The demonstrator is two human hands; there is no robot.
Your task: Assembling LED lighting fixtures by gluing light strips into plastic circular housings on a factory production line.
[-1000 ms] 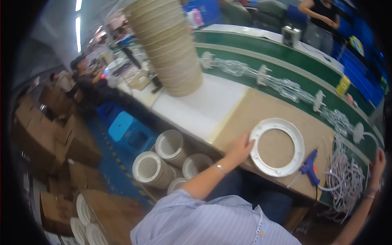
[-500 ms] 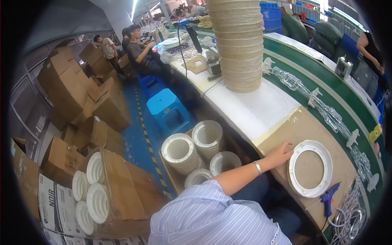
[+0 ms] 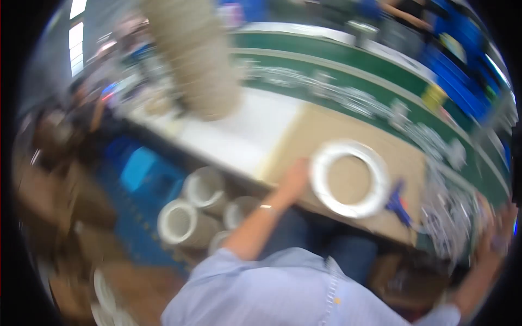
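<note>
The picture is blurred by motion. A white ring (image 3: pixel 350 178) lies flat on a brown cardboard sheet (image 3: pixel 326 127) on the bench. My left hand (image 3: pixel 296 176) rests on the bench edge, touching the ring's left rim, fingers spread. My right hand (image 3: pixel 497 225) is far right, beside a tangle of white wires (image 3: pixel 448 223); whether it holds any I cannot tell. A blue glue gun (image 3: pixel 398 204) lies between ring and wires.
A tall stack of beige rings (image 3: pixel 198 60) stands on the white bench top (image 3: pixel 239 138). White rolls (image 3: pixel 187 214) stand on the floor below beside a blue stool (image 3: pixel 136 168). A green conveyor (image 3: pixel 348 65) carries white parts. Cardboard boxes (image 3: pixel 49 190) lie left; people stand behind.
The view has swung back to the right and blurred. My left hand stays at the ring's left rim. My right hand and the wires have come back into view.
</note>
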